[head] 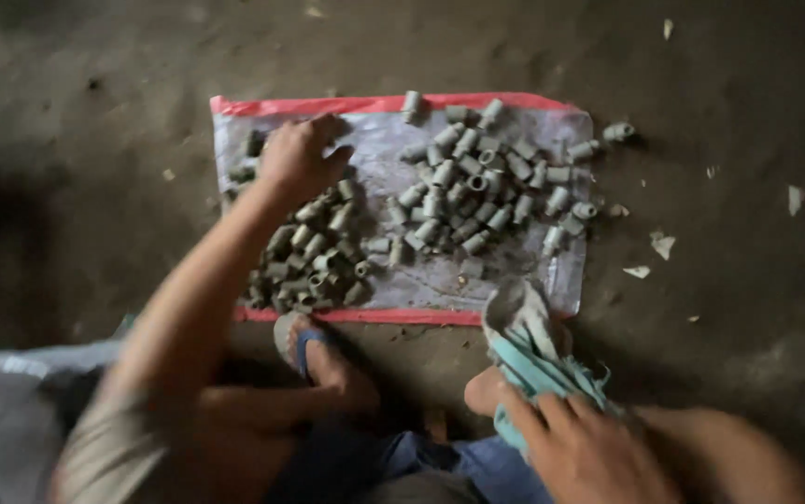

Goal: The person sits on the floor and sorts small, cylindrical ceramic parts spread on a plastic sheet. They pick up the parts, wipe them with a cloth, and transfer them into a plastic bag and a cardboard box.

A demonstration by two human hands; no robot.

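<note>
Left hand [300,159] is reaching over the far left part of the white sheet [393,149] with red edges, fingers curled down onto small grey cylindrical pieces [314,247]; whether it is grasping one cannot be told. A second heap of the same pieces [482,182] is lying to the right. Right hand [585,448] is clenching a teal cloth [529,350] near the sheet's near edge.

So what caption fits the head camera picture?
Left hand over grey tubes on a sheet; right hand holds a cloth.
</note>
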